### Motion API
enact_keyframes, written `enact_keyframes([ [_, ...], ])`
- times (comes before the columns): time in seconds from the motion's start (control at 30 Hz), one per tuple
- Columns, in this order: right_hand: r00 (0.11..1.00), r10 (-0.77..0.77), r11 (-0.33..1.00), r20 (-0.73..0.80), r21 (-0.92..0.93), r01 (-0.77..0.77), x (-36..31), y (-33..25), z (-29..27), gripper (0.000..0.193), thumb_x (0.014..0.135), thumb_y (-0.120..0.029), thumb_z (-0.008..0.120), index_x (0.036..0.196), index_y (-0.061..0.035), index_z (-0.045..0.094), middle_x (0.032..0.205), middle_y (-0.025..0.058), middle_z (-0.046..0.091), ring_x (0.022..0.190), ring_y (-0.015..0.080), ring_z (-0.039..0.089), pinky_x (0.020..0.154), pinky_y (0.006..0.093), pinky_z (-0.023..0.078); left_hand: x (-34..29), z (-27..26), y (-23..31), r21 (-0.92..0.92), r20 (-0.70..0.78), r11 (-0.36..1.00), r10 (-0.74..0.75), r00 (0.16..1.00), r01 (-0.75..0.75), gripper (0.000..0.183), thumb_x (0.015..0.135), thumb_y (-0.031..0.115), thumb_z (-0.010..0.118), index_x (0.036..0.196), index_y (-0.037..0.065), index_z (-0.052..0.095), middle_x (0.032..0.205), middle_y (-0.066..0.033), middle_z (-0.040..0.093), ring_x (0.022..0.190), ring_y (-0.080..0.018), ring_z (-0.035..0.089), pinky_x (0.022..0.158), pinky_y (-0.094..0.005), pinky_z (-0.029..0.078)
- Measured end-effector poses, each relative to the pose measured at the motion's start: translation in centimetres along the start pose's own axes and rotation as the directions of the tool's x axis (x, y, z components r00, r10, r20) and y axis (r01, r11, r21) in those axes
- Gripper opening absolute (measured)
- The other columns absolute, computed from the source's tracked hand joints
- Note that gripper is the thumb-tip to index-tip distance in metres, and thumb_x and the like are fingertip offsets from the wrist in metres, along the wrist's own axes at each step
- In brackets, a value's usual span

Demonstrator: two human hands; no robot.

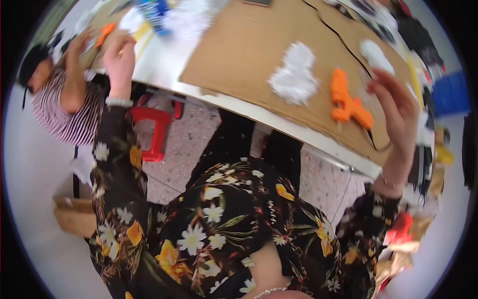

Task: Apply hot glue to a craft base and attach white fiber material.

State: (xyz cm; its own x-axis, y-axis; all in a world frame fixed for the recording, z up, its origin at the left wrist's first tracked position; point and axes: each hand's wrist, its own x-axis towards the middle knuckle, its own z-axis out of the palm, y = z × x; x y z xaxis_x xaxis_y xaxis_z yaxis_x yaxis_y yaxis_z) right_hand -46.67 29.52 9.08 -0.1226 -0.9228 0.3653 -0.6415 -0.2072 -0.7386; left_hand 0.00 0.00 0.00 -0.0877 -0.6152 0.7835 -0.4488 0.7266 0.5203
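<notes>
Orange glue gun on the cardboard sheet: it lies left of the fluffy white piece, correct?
Wrong side: in the head view, the orange glue gun lies right of the fluffy white piece. It is on the cardboard sheet, as you say.

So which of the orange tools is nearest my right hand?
The orange glue gun on the brown cardboard, just left of your right hand; the other orange tool is at far left, beyond your left hand.

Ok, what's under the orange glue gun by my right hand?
The orange glue gun lies on the brown cardboard, which shows around it. The patch directly beneath is covered, so I can't tell whether anything else is there.
</notes>
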Motion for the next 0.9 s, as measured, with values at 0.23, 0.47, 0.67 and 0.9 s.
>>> enact_keyframes([
  [0.23,0.991,-0.096,0.988,-0.093,0.111,0.106,2.5,0.7,1.4,0.022,0.093,-0.008,0.058,0.111,0.0034,0.063,0.095,0.0060,0.066,0.087,0.0120,0.062,0.082,0.0237,0.048,-5.5,5.5,15.0,-0.317,0.145,0.945,-0.035,0.989,0.079,0.014,0.080,-0.004,0.047,0.079,-0.002,0.061,0.078,-0.0066,0.062,0.078,-0.0146,0.057,0.074,-0.0253,0.043],
  [0.47,0.976,-0.215,0.971,0.019,-0.105,0.216,3.8,-0.6,3.7,0.019,0.091,-0.006,0.060,0.108,0.0022,0.064,0.094,0.0049,0.067,0.089,0.0109,0.061,0.081,0.0232,0.047,-6.8,8.5,20.8,-0.103,0.309,0.980,0.192,0.932,-0.168,0.024,0.076,0.016,0.073,0.093,0.003,0.063,0.087,-0.0085,0.066,0.083,-0.0241,0.063,0.080,-0.0340,0.047],
  [0.67,0.880,-0.459,0.855,-0.123,-0.331,0.399,3.4,1.4,3.5,0.019,0.087,0.002,0.061,0.105,0.0023,0.064,0.091,0.0076,0.066,0.085,0.0129,0.061,0.077,0.0230,0.048,-9.4,9.6,22.4,-0.022,0.364,0.983,0.179,0.914,-0.184,0.035,0.071,0.017,0.078,0.099,0.006,0.059,0.089,-0.0042,0.066,0.090,-0.0272,0.063,0.088,-0.0387,0.045],
  [0.9,0.832,-0.509,0.839,-0.221,-0.343,0.423,3.1,1.1,3.3,0.018,0.084,0.006,0.061,0.101,0.0025,0.065,0.089,0.0091,0.066,0.080,0.0149,0.062,0.073,0.0235,0.048,-9.3,10.5,22.6,0.003,0.399,0.925,0.348,0.848,-0.380,0.030,0.073,0.011,0.073,0.099,0.008,0.058,0.094,-0.0043,0.066,0.099,-0.0290,0.060,0.090,-0.0426,0.042],
])
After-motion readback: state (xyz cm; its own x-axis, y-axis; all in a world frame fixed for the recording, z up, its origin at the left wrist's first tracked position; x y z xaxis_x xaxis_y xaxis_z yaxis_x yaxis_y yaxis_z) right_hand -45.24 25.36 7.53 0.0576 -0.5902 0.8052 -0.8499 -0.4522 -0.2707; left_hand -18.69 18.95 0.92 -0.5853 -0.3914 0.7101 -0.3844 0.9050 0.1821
